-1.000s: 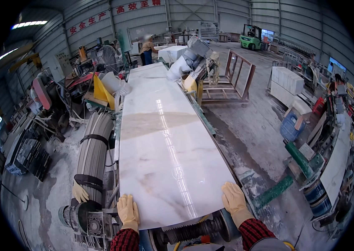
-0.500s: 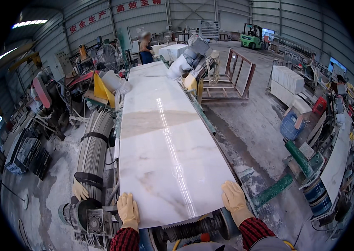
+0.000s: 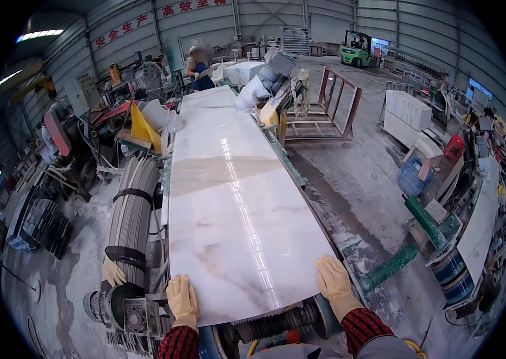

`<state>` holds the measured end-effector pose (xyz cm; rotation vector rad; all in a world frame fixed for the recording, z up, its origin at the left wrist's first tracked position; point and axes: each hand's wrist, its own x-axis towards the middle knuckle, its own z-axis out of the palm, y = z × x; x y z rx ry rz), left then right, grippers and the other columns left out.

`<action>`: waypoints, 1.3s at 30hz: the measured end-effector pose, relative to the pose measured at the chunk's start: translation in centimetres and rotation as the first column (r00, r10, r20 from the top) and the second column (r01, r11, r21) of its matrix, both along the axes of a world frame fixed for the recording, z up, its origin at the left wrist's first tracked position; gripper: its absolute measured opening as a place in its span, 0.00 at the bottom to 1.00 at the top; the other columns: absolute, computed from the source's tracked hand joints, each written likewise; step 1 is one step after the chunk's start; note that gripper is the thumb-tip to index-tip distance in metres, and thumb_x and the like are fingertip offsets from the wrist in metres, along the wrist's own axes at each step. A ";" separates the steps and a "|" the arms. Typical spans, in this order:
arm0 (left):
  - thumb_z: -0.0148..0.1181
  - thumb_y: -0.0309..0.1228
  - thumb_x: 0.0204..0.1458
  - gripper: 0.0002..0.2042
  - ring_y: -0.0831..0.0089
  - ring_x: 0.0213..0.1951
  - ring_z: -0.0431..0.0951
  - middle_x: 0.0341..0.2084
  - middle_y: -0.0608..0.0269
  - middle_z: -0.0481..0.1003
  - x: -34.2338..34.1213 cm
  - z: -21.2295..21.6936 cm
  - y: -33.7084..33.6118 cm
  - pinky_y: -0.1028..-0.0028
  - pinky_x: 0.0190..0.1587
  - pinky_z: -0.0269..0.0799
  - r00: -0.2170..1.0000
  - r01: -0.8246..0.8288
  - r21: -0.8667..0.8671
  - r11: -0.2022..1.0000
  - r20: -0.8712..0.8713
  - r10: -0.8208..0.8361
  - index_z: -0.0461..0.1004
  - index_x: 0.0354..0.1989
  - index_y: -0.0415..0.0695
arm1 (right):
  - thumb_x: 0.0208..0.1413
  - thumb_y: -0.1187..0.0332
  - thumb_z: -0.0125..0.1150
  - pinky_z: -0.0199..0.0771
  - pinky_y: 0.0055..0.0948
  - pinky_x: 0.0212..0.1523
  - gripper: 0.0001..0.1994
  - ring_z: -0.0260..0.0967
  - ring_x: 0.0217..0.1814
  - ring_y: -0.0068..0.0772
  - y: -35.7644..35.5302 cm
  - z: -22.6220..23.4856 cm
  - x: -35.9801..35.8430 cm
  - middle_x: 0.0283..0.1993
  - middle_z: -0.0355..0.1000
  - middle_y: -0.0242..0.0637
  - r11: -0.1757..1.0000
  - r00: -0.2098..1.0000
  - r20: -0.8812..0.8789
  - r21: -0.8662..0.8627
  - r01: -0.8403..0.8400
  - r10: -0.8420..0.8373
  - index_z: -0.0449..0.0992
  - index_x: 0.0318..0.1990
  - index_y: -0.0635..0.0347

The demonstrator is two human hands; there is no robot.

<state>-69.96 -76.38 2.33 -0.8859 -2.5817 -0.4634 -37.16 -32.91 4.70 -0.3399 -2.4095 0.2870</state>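
A long, polished white stone slab point(image 3: 205, 239) with grey-brown veining lies lengthwise before me on a roller machine. My left hand point(image 3: 183, 300), in a cream rubber glove, rests at the slab's near left corner with its fingers stretched forward. At the near right corner, my right hand point(image 3: 334, 284), gloved alike, lies against the edge, fingers extended. Neither hand wraps round anything that I can see. Below the slab's near end shows a dark ribbed roller point(image 3: 274, 324). Another cream glove point(image 3: 113, 272) lies by the motor at the left.
A strapped bundle of thin strips point(image 3: 130, 221) stands left of the slab. Green rollers point(image 3: 389, 268) jut out on the right. Farther off are a rusty metal frame point(image 3: 339, 107), a blue plastic drum point(image 3: 414, 175), a green forklift point(image 3: 357, 51) and another person point(image 3: 200, 69).
The person at the back has turned and now has a pale flat piece in front of them. The view has shifted slightly. My hands and the slab keep their places.
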 end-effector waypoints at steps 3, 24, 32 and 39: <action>0.65 0.33 0.71 0.23 0.35 0.73 0.74 0.73 0.39 0.78 0.1 -0.1 -0.1 0.40 0.79 0.67 1.000 0.001 0.002 1.000 0.017 -0.001 0.79 0.72 0.42 | 0.68 0.70 0.67 0.81 0.59 0.75 0.14 0.82 0.68 0.65 -0.1 0.1 0.1 0.63 0.84 0.57 1.000 1.000 -0.014 0.009 0.003 -0.003 0.84 0.58 0.63; 0.65 0.31 0.73 0.23 0.31 0.77 0.72 0.76 0.37 0.77 1.0 -0.1 -0.8 0.40 0.83 0.65 0.999 -0.022 -0.011 1.000 0.049 0.022 0.79 0.75 0.43 | 0.68 0.69 0.68 0.80 0.59 0.76 0.16 0.82 0.69 0.64 -0.3 -0.9 1.0 0.64 0.85 0.56 1.000 1.000 -0.020 0.003 0.011 -0.011 0.85 0.60 0.63; 0.64 0.27 0.72 0.22 0.33 0.76 0.71 0.74 0.37 0.76 1.3 0.2 -0.8 0.42 0.80 0.66 0.999 0.033 -0.029 0.999 0.008 -0.033 0.78 0.73 0.39 | 0.69 0.67 0.68 0.79 0.57 0.77 0.15 0.81 0.72 0.62 -0.8 -0.9 1.3 0.65 0.85 0.54 0.999 0.998 -0.046 0.018 0.038 -0.037 0.84 0.60 0.61; 0.62 0.27 0.72 0.23 0.31 0.76 0.70 0.74 0.32 0.74 1.6 2.0 -0.2 0.39 0.81 0.63 0.992 0.128 -0.121 0.984 0.013 -0.128 0.75 0.74 0.38 | 0.67 0.70 0.69 0.80 0.56 0.74 0.15 0.81 0.68 0.61 -1.2 0.9 1.6 0.63 0.83 0.52 0.999 0.998 -0.061 -0.037 0.012 -0.014 0.83 0.59 0.62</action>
